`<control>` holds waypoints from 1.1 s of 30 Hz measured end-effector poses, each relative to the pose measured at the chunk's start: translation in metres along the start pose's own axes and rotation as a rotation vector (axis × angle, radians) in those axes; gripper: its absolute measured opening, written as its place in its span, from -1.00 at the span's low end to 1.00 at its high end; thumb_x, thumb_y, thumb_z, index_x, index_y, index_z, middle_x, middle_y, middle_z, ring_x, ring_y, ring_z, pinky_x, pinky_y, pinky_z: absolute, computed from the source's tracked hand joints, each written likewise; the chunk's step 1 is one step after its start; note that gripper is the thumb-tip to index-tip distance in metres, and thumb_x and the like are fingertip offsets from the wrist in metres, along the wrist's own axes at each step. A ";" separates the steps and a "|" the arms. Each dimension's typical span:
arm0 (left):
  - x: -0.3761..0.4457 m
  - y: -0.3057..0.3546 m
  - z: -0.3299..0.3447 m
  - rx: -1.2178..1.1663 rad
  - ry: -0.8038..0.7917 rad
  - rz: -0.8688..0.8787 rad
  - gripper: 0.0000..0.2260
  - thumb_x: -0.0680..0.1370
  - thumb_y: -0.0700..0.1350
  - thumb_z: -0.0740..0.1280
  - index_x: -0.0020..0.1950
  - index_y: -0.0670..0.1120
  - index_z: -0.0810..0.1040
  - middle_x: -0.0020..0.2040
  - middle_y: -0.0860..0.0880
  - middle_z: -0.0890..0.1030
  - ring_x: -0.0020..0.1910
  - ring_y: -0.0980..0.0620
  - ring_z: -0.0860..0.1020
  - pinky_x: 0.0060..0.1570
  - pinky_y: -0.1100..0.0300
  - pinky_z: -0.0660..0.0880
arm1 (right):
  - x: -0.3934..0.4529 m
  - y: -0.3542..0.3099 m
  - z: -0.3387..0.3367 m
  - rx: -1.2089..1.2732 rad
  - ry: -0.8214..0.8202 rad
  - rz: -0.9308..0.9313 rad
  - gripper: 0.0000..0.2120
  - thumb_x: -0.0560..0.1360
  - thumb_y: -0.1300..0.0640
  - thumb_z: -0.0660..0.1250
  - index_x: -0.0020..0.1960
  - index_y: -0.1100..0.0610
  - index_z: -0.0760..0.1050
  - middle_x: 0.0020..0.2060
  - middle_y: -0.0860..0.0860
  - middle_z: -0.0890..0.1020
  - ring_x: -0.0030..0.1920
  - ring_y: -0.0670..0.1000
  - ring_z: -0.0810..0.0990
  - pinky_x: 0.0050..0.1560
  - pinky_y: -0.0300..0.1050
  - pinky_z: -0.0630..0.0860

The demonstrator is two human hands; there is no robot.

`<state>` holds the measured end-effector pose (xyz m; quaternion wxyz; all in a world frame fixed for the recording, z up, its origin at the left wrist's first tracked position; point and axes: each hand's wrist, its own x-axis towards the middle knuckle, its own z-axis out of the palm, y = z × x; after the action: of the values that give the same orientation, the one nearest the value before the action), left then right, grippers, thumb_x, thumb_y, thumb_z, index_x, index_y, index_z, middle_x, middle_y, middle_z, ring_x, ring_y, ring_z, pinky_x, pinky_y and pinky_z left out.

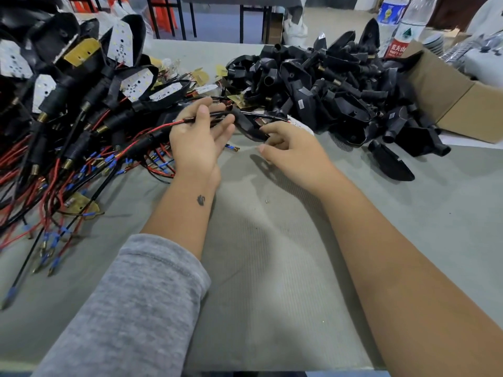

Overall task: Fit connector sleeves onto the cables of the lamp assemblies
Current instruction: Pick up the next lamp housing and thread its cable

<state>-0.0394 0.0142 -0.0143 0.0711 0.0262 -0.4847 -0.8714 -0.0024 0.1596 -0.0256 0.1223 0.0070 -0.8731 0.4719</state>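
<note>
Cable [174,124]: red and black wires run under your left thumb and across the fingers, which lie nearly straight.
Left hand [197,140]: thumb presses the wires against the palm side.
Right hand [288,148]: fingers curled, fingertips pinching a black lamp housing [250,129] just beyond them.
Finished assemblies [68,118]: heaped left of your left fingers.
Black housings [340,88]: piled beyond your right fingers.

A grey knitted sleeve [141,303], pushed up to mid-forearm and ended by a stitched cuff, is worn on the left arm, a small dark swan-shaped mark [201,200] is seen near the left wrist, and the right forearm [394,257] is left bare.
</note>
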 end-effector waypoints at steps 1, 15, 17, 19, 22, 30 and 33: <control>0.001 0.000 -0.001 0.001 0.018 0.003 -0.82 0.69 -0.20 0.12 0.05 -0.12 0.52 -0.11 -0.05 0.65 -0.23 0.02 0.66 -0.17 0.21 0.60 | 0.000 0.000 -0.001 0.035 0.026 0.018 -0.76 0.53 0.20 0.35 0.19 0.10 0.55 -0.21 -0.09 0.57 -0.22 -0.07 0.58 -0.05 -0.15 0.55; 0.002 -0.002 0.000 -0.016 -0.033 -0.072 -0.90 0.68 -0.10 0.16 0.14 0.04 0.43 -0.01 -0.02 0.69 -0.06 -0.14 0.69 -0.08 -0.04 0.65 | 0.002 0.008 -0.018 -0.143 0.452 0.198 -0.83 0.55 0.03 0.21 -0.13 0.13 0.39 -0.34 -0.05 0.49 -0.32 -0.06 0.44 -0.33 -0.10 0.32; 0.003 -0.004 0.002 -0.080 -0.037 -0.121 -0.88 0.63 -0.15 0.27 0.16 -0.05 0.44 -0.01 -0.08 0.69 -0.03 -0.15 0.69 -0.05 -0.01 0.64 | 0.003 0.010 -0.016 -0.274 0.329 0.217 -0.80 0.59 -0.05 0.19 0.05 0.06 0.45 -0.22 -0.13 0.52 -0.17 -0.03 0.48 -0.23 -0.08 0.33; 0.004 -0.006 0.002 -0.101 -0.043 -0.150 -0.86 0.60 -0.20 0.32 0.15 -0.16 0.48 0.00 -0.15 0.68 -0.03 -0.15 0.68 -0.02 0.03 0.64 | 0.004 0.012 -0.013 -0.386 0.257 0.209 -0.75 0.60 -0.08 0.18 0.14 0.05 0.47 -0.09 -0.09 0.56 -0.05 0.02 0.50 -0.14 -0.07 0.37; 0.004 -0.010 0.001 -0.041 -0.093 -0.157 -0.93 0.62 -0.20 0.29 0.01 -0.17 0.55 -0.04 -0.14 0.70 -0.02 -0.07 0.69 -0.01 0.10 0.63 | 0.004 0.013 -0.012 -0.348 0.247 0.200 -0.81 0.57 -0.07 0.24 0.10 0.02 0.46 -0.07 -0.09 0.56 -0.03 0.02 0.51 -0.17 -0.07 0.37; 0.002 -0.013 0.005 0.201 -0.179 -0.184 -0.92 0.58 -0.23 0.34 -0.06 -0.06 0.57 -0.06 -0.02 0.67 0.08 -0.08 0.64 0.04 -0.01 0.62 | 0.004 0.005 -0.011 -0.088 0.224 0.048 -0.87 0.47 0.13 0.41 -0.18 0.11 0.48 -0.21 -0.01 0.55 -0.23 -0.05 0.47 -0.18 -0.07 0.43; 0.001 -0.013 0.004 0.163 -0.173 -0.190 -0.90 0.57 -0.27 0.34 -0.03 -0.08 0.53 0.04 -0.13 0.63 0.07 -0.09 0.64 -0.13 0.07 0.64 | 0.003 0.003 -0.009 0.033 0.213 0.037 -0.87 0.45 0.20 0.41 -0.20 0.11 0.46 -0.38 -0.11 0.47 -0.34 -0.12 0.41 -0.25 -0.17 0.37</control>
<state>-0.0426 0.0243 -0.0230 -0.0562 0.0027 -0.5533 -0.8311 -0.0036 0.1692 -0.0224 0.2055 -0.0573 -0.8473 0.4863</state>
